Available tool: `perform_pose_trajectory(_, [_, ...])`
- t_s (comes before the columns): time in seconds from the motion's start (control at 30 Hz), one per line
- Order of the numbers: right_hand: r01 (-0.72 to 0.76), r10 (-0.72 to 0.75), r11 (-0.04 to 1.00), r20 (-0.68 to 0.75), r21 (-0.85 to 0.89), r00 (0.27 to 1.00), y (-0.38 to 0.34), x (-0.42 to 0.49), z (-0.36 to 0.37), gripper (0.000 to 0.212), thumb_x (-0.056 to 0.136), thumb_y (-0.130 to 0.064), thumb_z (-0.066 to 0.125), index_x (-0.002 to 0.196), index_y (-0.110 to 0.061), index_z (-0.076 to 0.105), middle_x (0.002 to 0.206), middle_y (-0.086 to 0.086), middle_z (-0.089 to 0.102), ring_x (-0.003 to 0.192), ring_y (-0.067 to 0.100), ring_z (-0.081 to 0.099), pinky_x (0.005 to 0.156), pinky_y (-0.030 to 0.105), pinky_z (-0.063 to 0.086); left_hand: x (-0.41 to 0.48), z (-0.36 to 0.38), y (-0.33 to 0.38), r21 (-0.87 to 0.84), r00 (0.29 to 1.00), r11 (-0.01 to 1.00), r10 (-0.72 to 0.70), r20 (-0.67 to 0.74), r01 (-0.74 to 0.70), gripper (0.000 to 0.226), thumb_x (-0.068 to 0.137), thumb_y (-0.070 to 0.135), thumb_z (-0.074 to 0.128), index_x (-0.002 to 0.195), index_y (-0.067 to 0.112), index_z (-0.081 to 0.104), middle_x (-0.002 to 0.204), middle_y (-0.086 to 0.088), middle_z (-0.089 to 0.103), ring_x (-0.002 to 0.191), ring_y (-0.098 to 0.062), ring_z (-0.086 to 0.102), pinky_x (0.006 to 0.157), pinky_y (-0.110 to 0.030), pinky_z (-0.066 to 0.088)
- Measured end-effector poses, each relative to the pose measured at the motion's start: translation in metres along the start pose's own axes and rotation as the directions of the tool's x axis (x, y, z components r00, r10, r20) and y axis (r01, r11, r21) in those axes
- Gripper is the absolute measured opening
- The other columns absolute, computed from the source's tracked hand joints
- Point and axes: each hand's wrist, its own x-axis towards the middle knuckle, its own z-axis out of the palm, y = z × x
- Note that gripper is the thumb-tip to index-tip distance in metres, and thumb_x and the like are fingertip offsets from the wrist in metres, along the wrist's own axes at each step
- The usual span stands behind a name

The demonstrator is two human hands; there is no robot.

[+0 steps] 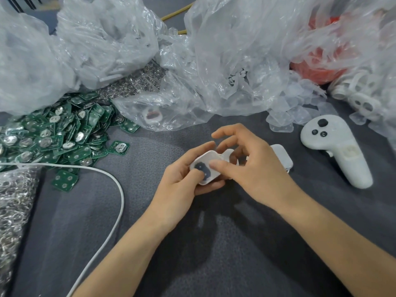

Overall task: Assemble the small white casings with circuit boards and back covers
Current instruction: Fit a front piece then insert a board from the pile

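No brand or label I can make out anywhere. The green circuit boards (55,133) have tiny print, but it's way too small to read. The white casing (206,158) sits mid-frame, just above the grey cloth (150,221), open side up with a dark rubbery pad (201,168) inside. The left hand (182,181) grips it from below, fingers wrapped under and thumb laid on the pad. The right hand (250,166) pinches its right edge, thumb on the rim, the other fingers curled at the far side, index lifted. That hand hides most of another white piece (281,154) lying right behind it. The boards are heaped at the left, with one loose board (121,147) nearer the hands, and a white cable (107,174) loops past them. Crumpled clear plastic bags (235,50) fill the back, one over something orange (319,61). A white game controller (334,151) lies at the right, with white holed parts (362,101) behind it. A bag of metal rings (12,206) sits at the far left.
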Motion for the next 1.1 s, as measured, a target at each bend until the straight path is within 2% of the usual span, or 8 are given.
perform_pose_trajectory(0.17, [-0.114,0.104,0.982,0.076,0.152,0.992,0.001,0.006,-0.012,0.035,0.079,-0.009,0.072,0.105,-0.031,0.062,0.077,-0.003,0.070,0.057,0.006,0.058,0.050,0.011,0.043,-0.002,-0.001,0.001,-0.002,0.999,1.000,0.005,0.045,-0.005,0.049,0.080,0.002,0.041,0.124,0.018,0.057,0.117,-0.015,0.067,0.098,-0.035,0.069,0.074,-0.025,0.056])
perform_pose_trajectory(0.27, [-0.117,0.107,0.985,0.078,0.130,0.991,0.001,0.006,-0.011,0.033,0.078,-0.008,0.072,0.101,-0.030,0.063,0.076,-0.002,0.069,0.061,0.014,0.060,0.054,0.015,0.048,-0.003,0.000,0.002,0.064,0.996,0.997,0.028,0.081,-0.033,0.045,0.085,0.003,0.045,0.126,0.021,0.054,0.107,-0.006,0.071,0.095,-0.032,0.070,0.075,-0.024,0.056])
perform_pose_trajectory(0.37, [-0.104,0.097,0.990,0.073,0.098,0.993,0.002,0.006,-0.012,0.033,0.076,-0.005,0.070,0.098,-0.028,0.062,0.072,-0.004,0.068,0.066,0.020,0.062,0.057,0.022,0.050,-0.005,0.001,0.001,0.149,0.994,0.987,0.055,0.093,-0.068,0.047,0.092,-0.010,0.046,0.126,0.023,0.052,0.106,0.001,0.072,0.093,-0.026,0.072,0.075,-0.021,0.055])
perform_pose_trajectory(0.63, [-0.121,0.120,0.993,0.084,0.005,0.989,0.004,0.005,-0.007,0.031,0.071,-0.006,0.066,0.089,-0.028,0.053,0.067,-0.002,0.061,0.054,0.002,0.052,0.048,0.014,0.044,-0.006,0.001,0.000,0.184,0.990,0.980,0.049,0.133,-0.073,0.046,0.094,-0.012,0.045,0.125,0.020,0.053,0.107,-0.010,0.070,0.093,-0.027,0.071,0.078,-0.023,0.055])
perform_pose_trajectory(0.73, [-0.186,0.183,0.982,0.059,0.041,0.981,0.004,0.006,-0.012,0.024,0.073,-0.004,0.064,0.085,-0.023,0.057,0.065,0.001,0.064,0.049,0.007,0.055,0.044,0.018,0.042,-0.005,0.003,-0.001,0.103,0.996,0.990,0.088,0.032,-0.091,0.038,0.084,0.004,0.065,0.119,0.019,0.058,0.102,-0.016,0.071,0.091,-0.030,0.071,0.078,-0.025,0.056])
perform_pose_trajectory(0.8, [-0.250,0.241,0.946,0.069,0.205,0.968,0.000,0.007,-0.015,0.017,0.078,0.000,0.062,0.084,-0.014,0.057,0.056,0.000,0.059,0.042,0.009,0.051,0.039,0.020,0.037,-0.003,0.004,0.000,0.056,0.994,0.993,0.101,-0.036,-0.099,0.041,0.074,0.016,0.076,0.112,0.023,0.065,0.101,-0.015,0.072,0.093,-0.029,0.071,0.078,-0.027,0.055])
perform_pose_trajectory(0.93, [-0.341,0.298,0.778,0.167,0.528,0.940,-0.014,0.005,-0.011,0.011,0.085,0.004,0.059,0.086,-0.005,0.055,0.055,0.006,0.057,0.041,0.012,0.048,0.038,0.020,0.037,-0.001,0.006,0.005,-0.213,0.999,0.977,0.041,0.027,-0.034,0.034,0.077,0.011,0.075,0.107,0.026,0.073,0.104,-0.004,0.073,0.087,-0.017,0.072,0.076,-0.020,0.054])
perform_pose_trajectory(1.1, [-0.367,0.264,0.693,0.255,0.621,0.930,-0.031,0.005,0.001,0.014,0.079,-0.008,0.067,0.086,-0.005,0.055,0.057,0.009,0.059,0.040,0.012,0.050,0.035,0.019,0.037,0.002,-0.002,0.012,-0.430,1.000,0.903,0.005,0.019,0.003,0.055,0.060,0.035,0.088,0.111,0.019,0.072,0.113,-0.001,0.070,0.071,-0.008,0.068,0.067,-0.017,0.056])
